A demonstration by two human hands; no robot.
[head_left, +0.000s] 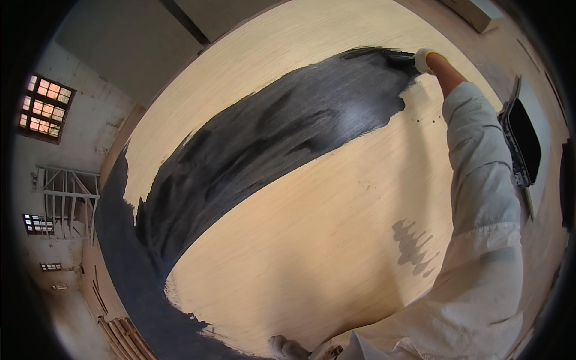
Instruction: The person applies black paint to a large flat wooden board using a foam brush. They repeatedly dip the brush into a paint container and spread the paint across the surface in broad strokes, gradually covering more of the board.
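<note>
A person's right hand [427, 60], in a pale glove with a yellow cuff, is closed around the handle of a dark paint roller [397, 57] at the far end of a large, light wooden panel [312, 240], the arm stretched out in a loose white sleeve [480, 198] that enters from the lower right. The roller rests on the panel at the upper right tip of a broad band of black paint [270, 138], which sweeps diagonally down to the lower left and meets a further dark painted strip [120, 240] along the panel's left edge. A small patch of grey streaks [413, 243] lies on the bare wood just beside the sleeve, well apart from the black band. To the right of the arm, a black paint tray [523, 144] sits near the panel's edge. The left hand [287, 348] shows only partly at the bottom edge, also gloved; whether it is open or closed cannot be told. On the left, a whitewashed wall carries grid-paned windows [45, 108], and wooden slats [123, 336] lie at the lower left.
</note>
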